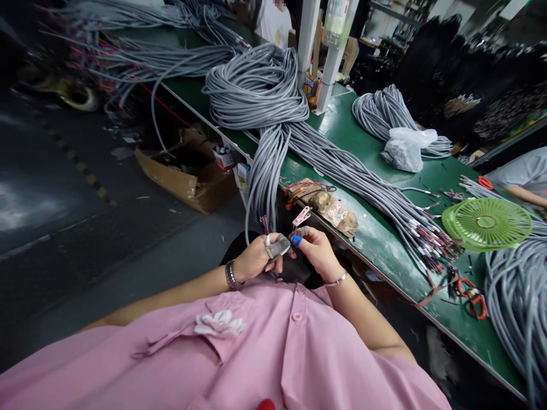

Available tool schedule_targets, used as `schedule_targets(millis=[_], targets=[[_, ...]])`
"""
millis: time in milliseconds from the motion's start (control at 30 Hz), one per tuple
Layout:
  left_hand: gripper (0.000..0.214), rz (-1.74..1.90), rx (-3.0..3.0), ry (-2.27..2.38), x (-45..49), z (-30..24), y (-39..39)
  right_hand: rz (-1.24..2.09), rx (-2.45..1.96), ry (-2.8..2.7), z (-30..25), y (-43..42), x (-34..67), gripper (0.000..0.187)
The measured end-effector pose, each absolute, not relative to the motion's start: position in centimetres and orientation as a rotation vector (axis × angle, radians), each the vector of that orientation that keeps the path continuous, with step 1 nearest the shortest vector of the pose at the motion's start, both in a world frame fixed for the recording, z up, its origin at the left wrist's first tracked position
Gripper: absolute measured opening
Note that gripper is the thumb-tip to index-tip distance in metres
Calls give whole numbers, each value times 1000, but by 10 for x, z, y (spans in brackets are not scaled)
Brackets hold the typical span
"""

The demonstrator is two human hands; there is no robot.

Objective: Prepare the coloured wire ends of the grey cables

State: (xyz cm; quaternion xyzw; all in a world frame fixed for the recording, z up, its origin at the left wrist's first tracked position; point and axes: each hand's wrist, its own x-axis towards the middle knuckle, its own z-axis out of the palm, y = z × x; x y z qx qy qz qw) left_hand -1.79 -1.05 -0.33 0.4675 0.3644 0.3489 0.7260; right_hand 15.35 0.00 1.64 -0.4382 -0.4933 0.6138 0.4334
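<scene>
In front of my pink shirt, my left hand (pixel 256 257) is closed around a cable end, whose thin dark and red wires (pixel 265 222) stick up above the fingers. Grey wrapping covers some of its fingers. My right hand (pixel 316 250) is pinched close beside it, with blue tape on the thumb; what lies between its fingertips is too small to make out. Just behind the hands, a bundle of grey cables (pixel 268 165) hangs over the table edge from a large coil (pixel 256 88). A pale pink clip (pixel 302 216) sits near my right fingertips.
On the green table (pixel 342 128) lie a taped block (pixel 329 208), cables with stripped ends (pixel 421 233), a green fan (pixel 487 222), orange-handled scissors (pixel 472 299) and a plastic bag (pixel 405 149). A cardboard box (pixel 200 191) stands below, left. Another person's arm (pixel 527 195) shows at right.
</scene>
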Motion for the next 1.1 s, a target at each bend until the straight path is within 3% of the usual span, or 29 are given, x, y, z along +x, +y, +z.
schedule_targets(millis=[567, 1100], targets=[[21, 995, 692, 1009, -12, -3, -6, 1492, -1213, -993, 7, 1, 138, 21], [18, 917, 866, 1037, -15, -9, -8, 1531, -1183, -1102, 6, 8, 132, 27]])
